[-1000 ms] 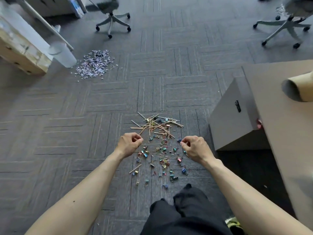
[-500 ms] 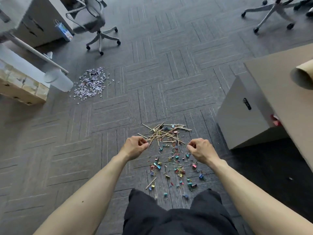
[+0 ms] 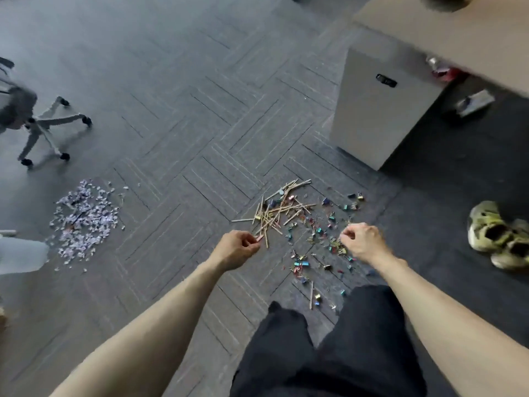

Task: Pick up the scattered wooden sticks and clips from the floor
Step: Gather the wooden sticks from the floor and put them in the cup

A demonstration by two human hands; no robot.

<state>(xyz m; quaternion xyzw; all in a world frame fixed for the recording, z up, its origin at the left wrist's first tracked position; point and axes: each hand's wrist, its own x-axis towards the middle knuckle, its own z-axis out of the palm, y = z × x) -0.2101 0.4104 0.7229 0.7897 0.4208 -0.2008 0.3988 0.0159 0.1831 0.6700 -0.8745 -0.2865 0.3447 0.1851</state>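
Observation:
A heap of thin wooden sticks (image 3: 279,210) lies crisscrossed on the grey carpet ahead of me. Small coloured clips (image 3: 323,233) are strewn to its right and toward me, and one lone stick (image 3: 311,295) lies close to my knees. My left hand (image 3: 237,249) hovers at the near left edge of the heap, fingers curled, fingertips pinched together beside a stick's end. My right hand (image 3: 362,242) hangs over the clips on the right, fingers curled in, with nothing visible in it.
A patch of shredded pale paper (image 3: 83,222) covers the floor to the left. An office chair base (image 3: 43,130) stands far left. A grey cabinet (image 3: 378,116) sits under a desk top (image 3: 458,32) at upper right. Yellow-green shoes (image 3: 498,236) lie right. My black-trousered legs (image 3: 315,353) are below.
The view has swung right and dipped, so the heap sits right of centre and the shoes have appeared. Both hands have stayed curled and edged closer to the sticks and clips.

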